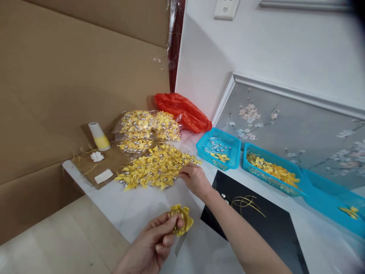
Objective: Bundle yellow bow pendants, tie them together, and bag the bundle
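Note:
My left hand (161,232) is closed on a yellow fabric flower (186,220), with thin gold wire curving round it near the fingertips. Further off, my right hand (195,179) reaches to the right edge of a heap of yellow flowers (151,167) mixed with silvery beads. Its fingers are bent together against the heap, and anything between them is hidden. Some thin wire loops stick out at the heap's back right.
Behind the heap lie clear bags of flowers (139,127) and a red plastic bag (182,112). Blue baskets (234,156) line the wall. A black board (273,224) carries gold wires (246,203). At left, a cone-shaped spool (99,137) stands by cardboard (111,179).

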`<state>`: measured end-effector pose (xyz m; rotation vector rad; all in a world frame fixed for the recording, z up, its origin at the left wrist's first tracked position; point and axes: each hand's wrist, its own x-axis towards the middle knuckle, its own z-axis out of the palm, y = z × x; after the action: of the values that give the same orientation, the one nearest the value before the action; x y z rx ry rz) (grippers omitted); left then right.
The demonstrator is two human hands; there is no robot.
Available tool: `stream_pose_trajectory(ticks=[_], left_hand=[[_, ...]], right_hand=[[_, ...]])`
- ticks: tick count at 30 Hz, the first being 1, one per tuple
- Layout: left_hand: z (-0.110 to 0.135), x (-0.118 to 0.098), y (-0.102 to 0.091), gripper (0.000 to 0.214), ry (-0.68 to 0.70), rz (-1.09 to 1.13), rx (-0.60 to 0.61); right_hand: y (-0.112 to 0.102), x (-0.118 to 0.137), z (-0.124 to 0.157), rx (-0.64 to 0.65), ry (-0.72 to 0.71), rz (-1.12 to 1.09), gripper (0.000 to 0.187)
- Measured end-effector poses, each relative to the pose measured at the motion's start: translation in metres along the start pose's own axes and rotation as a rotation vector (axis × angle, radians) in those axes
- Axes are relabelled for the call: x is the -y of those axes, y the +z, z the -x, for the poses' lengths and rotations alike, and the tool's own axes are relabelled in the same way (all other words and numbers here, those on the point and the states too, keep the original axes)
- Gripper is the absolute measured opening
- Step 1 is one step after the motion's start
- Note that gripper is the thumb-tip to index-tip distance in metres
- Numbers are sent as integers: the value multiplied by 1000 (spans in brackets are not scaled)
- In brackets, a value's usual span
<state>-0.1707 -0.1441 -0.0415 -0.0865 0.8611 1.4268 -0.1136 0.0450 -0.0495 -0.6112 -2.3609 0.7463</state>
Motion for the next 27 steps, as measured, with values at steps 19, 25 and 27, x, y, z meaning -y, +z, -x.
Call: stream_pose_trajectory(ticks=[19,25,27], left_hand=[[0,9,15,8,45,87,-87],[2,13,17,11,90,77,-157],[3,13,17,10,80,93,-148]], right_hand=[[-37,44,86,-63,174,-285,10],[-19,53,110,-86,-155,18,22],[-16,52,113,-99,-192,86,22]])
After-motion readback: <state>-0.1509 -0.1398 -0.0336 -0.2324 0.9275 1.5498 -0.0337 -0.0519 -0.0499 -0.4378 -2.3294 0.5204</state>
